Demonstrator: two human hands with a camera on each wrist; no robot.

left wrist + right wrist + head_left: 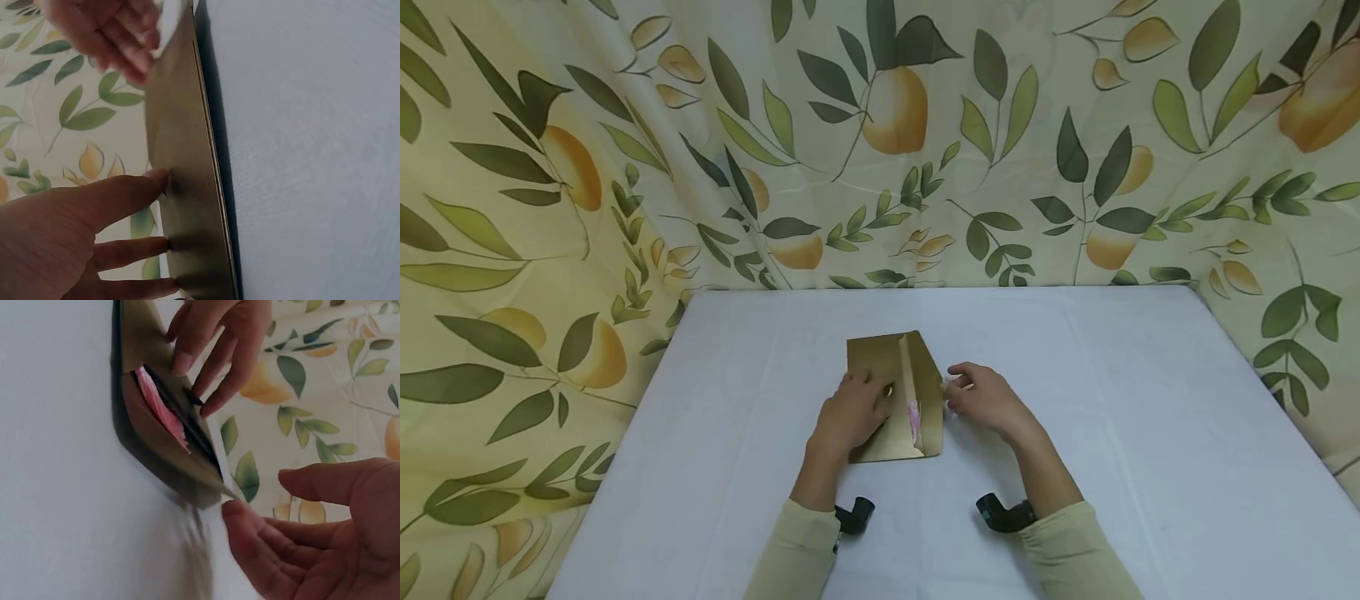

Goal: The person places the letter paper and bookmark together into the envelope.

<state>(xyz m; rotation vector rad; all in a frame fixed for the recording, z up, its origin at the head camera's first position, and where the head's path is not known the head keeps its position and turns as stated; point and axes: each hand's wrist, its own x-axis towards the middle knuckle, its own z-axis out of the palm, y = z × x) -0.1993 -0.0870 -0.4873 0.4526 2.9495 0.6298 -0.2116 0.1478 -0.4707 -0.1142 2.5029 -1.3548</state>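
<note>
A gold envelope [875,354] lies on the white-covered table, its pointed flap [932,421] folded out to the right. Through its slit-like mouth a crinkled pink thing [161,411] shows; most of it is hidden inside. My left hand [853,410] rests on the envelope's body, its thumb and fingertips pressing down on the surface in the left wrist view. At the flap's outer edge is my right hand [988,400]. Its fingers are loosely extended, with the fingertips right at the edge and the thumb apart from them in the right wrist view.
The table [760,358] has a smooth white cover. Behind it and along its left side hangs a curtain [1015,150] printed with fruit and leaves. A black wrist device sits by each sleeve, left device [856,516] and right device [1002,513].
</note>
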